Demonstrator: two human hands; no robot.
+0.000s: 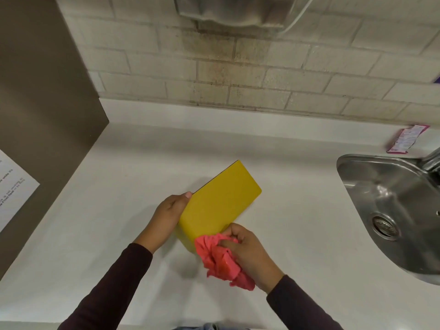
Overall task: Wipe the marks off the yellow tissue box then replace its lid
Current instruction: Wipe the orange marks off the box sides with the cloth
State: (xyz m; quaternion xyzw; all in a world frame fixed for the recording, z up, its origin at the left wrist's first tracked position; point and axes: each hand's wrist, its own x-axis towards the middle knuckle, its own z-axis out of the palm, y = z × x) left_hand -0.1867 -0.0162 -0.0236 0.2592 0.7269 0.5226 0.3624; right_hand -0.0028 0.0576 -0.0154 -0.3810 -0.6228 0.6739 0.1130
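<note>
The yellow tissue box [219, 201] is tilted on the white counter [119, 210], a broad flat face turned up toward me. My left hand [169, 215] grips its left side, thumb on the upper edge. My right hand [247, 251] clutches a crumpled pink cloth [219, 260] and presses it against the box's near lower corner. No marks show on the visible yellow face. The lid is not in view.
A steel sink [390, 210] with a drain and tap sits at the right. A pink-and-white packet [404, 139] lies by the wall behind it. A brown panel with a paper notice [14, 184] stands at the left. Stained brick wall runs behind.
</note>
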